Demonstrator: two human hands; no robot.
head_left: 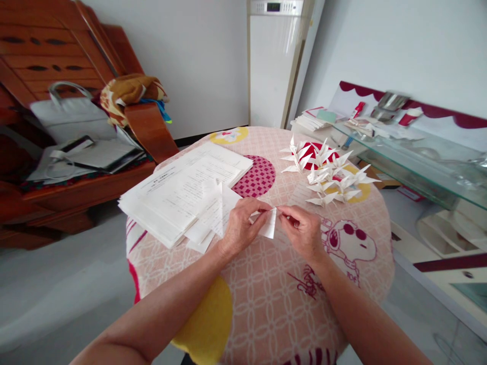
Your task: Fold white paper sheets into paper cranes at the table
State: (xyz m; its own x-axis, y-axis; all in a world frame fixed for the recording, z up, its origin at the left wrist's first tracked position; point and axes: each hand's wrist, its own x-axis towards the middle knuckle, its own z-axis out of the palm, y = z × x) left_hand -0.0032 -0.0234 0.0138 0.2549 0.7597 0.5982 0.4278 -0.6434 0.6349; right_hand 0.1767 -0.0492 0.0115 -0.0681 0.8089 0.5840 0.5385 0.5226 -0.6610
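A small folded piece of white paper (270,227) is held up over the middle of the table. My left hand (245,220) pinches it from the left, thumb and index finger closed on its upper part. At its top right corner, the fingertips of my right hand (302,228) are pressed together on the edge. Loose printed sheets (207,218) lie just beyond my left wrist, partly covered by that hand. Several folded white paper cranes (327,170) stand in a group past my right hand.
A thick stack of printed papers (167,190) lies at the left of the round table, whose patterned cloth (258,299) hangs over the edge. To the right is a glass shelf (411,162) with cups and papers. A wooden bench (146,137) with a grey bag (72,119) stands left.
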